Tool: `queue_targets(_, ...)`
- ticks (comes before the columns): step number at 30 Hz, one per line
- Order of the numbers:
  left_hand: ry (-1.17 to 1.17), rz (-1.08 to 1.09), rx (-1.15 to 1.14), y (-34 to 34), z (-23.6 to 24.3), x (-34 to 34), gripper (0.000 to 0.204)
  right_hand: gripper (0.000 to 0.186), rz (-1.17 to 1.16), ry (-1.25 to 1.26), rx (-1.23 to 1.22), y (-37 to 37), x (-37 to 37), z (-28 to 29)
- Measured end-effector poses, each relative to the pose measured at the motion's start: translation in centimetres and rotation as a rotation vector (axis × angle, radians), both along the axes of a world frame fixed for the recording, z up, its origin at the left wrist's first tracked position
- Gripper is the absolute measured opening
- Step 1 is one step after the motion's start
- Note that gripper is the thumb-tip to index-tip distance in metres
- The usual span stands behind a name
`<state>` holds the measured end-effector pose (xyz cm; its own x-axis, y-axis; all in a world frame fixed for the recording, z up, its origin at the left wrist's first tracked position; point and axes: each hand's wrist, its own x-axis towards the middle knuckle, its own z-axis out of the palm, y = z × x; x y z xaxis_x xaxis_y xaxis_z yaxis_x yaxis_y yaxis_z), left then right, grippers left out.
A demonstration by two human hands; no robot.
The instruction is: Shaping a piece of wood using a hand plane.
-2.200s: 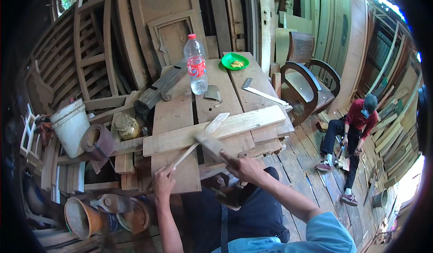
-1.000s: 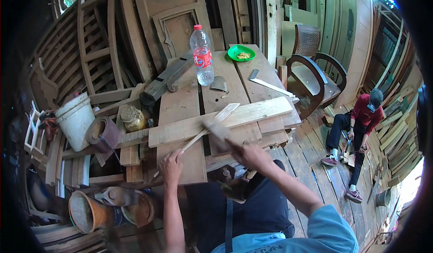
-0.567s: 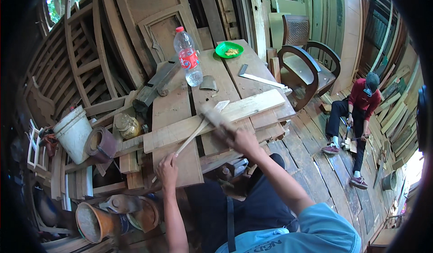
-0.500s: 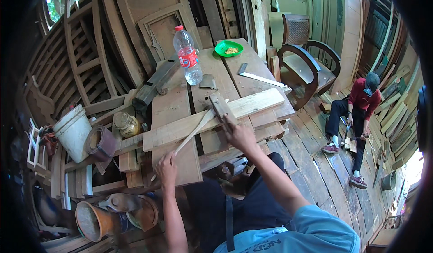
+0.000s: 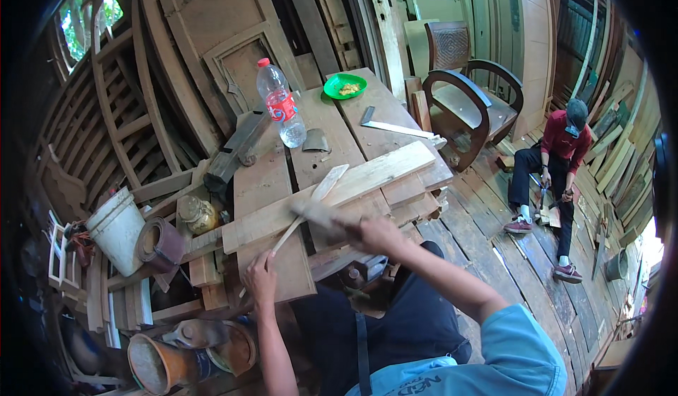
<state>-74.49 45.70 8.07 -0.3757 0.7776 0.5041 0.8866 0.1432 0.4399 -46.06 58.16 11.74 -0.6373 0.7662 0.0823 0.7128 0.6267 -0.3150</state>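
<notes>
My left hand (image 5: 261, 277) is closed on the thin handle of a pale wooden spatula (image 5: 330, 182). Its wider flat end rests across a long light board (image 5: 388, 173) on the bench. In my right hand (image 5: 379, 236) is a flat wooden block (image 5: 318, 214), smeared by motion, which lies over the middle of the spatula. Whether sandpaper covers the block's underside cannot be seen.
On the plank bench (image 5: 265, 173) stand a water bottle (image 5: 281, 106), a green bowl (image 5: 345, 86) and a try square (image 5: 395, 129). A white bucket (image 5: 115, 230) and sandpaper roll (image 5: 157, 244) sit left. Another person (image 5: 565, 149) sits on the floor at right, beyond an armchair (image 5: 470, 99).
My right hand has drawn the wooden block from the spatula's wide end back toward my left hand, turning it. The wide end is now uncovered. My left hand keeps its hold.
</notes>
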Motion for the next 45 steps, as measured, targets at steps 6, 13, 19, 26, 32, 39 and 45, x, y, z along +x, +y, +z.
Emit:
queue_targets(6, 0.068, 0.055, -0.079, 0.1, -1.0, -0.5, 0.022, 0.057, 0.007, 0.060, -0.095, -0.2, -0.5, -0.7)
queue_targets(13, 0.015, 0.024, -0.044, -0.2, 0.7, 1.5, 0.023, 0.049, -0.279, 0.189, -0.025, 3.2, 0.6, -1.5)
queue_targets(19, -0.025, -0.001, 0.025, 0.0, 0.0, 0.4, 0.020, 0.055, -0.003, 0.123, -0.054, 1.7, 0.7, 0.8)
queue_targets(26, -0.030, 0.049, -0.022, 0.0, -1.2, -0.2, 0.018, 0.054, 0.170, 0.086, 0.052, -1.2, -0.8, -0.7)
queue_targets(32, -0.023, 0.021, -0.040, 0.3, -2.0, -0.1, 0.018, 0.059, -0.238, 0.313, 0.027, 2.7, -0.3, -0.9)
queue_targets(39, 0.026, -0.068, 0.076, 0.6, -2.2, 0.4, 0.021, 0.059, -0.049, 0.498, -0.283, 5.2, 1.4, -3.5)
queue_targets(45, -0.065, -0.006, 0.025, 0.2, -3.5, 0.8, 0.024, 0.063, 0.243, -0.066, -0.060, 2.8, 1.0, -1.4)
